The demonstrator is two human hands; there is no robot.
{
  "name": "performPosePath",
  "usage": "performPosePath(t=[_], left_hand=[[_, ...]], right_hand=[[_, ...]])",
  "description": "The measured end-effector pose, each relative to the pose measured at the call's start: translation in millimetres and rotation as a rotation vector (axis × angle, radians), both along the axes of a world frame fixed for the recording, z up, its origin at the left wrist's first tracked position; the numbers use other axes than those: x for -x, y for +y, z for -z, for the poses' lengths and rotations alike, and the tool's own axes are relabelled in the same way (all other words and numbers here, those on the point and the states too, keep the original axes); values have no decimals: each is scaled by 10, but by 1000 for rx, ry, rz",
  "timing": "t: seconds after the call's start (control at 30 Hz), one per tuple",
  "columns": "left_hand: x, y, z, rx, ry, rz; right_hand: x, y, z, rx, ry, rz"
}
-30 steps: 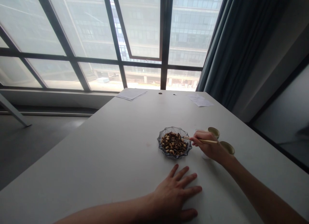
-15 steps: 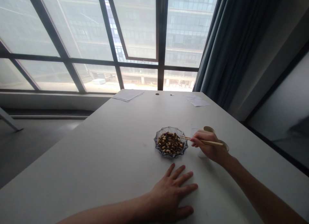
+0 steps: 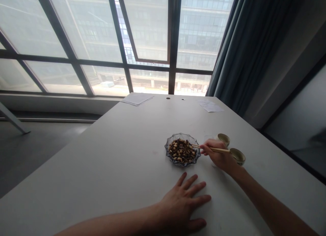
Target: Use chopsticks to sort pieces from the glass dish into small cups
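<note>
A pair of wooden chopsticks (image 3: 218, 149) is pinched in my right hand (image 3: 219, 157). Their tips reach over the right side of a scalloped glass bowl (image 3: 168, 156), at the edge of the food in it. That food looks like a mix of pale nuts or pistachios and dark, long seeds (image 3: 182, 150); whether the tips grip a piece is too small to tell. My left hand (image 3: 180, 199) lies flat on the white table in front of the bowl, fingers spread, holding nothing.
Two small cups, one farther back (image 3: 224, 138) and one nearer (image 3: 237, 155), stand just right of my right hand. Something clear is partly hidden behind that hand. Papers (image 3: 137, 98) lie at the table's far left, and another sheet (image 3: 211, 106) at the far right.
My right hand has shifted slightly left, bringing the chopstick tips a little farther over the bowl and uncovering more of both cups. My left hand stays in place; the view has shifted slightly.
</note>
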State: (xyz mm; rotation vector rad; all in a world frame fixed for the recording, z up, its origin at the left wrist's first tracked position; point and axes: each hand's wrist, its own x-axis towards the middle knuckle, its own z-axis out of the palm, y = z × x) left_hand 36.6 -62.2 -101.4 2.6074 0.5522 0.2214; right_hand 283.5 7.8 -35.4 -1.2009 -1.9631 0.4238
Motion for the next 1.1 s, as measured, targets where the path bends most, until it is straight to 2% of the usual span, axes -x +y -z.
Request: performPosePath(t=[0.17, 0.3, 0.4, 0.53, 0.63, 0.7, 0.8, 0.97, 1.1], left_hand=[[1, 4, -8, -3, 4, 0], [3, 12, -13, -3, 13, 5], [7, 11, -16, -7, 15, 4], [9, 4, -24, -10, 25, 1], [10, 5, -27, -12, 28, 0], [13, 8, -23, -18, 29, -3], [19, 13, -10, -37, 35, -5], [24, 18, 6, -57, 46, -4], [16, 20, -1, -49, 55, -6]], right_hand=[[16, 14, 54, -13, 26, 6], [-17, -55, -15, -59, 39, 9], [-135, -221, -171, -88, 93, 44], [-449, -560, -392, -175, 147, 157], [-733, -812, -459, -235, 103, 285], [-906, -944, -432, -235, 103, 406], [-1126, -1063, -289, -174, 158, 525], [-1398, -1093, 33, -65, 179, 563], [-1466, -1076, 113, -38, 207, 611]])
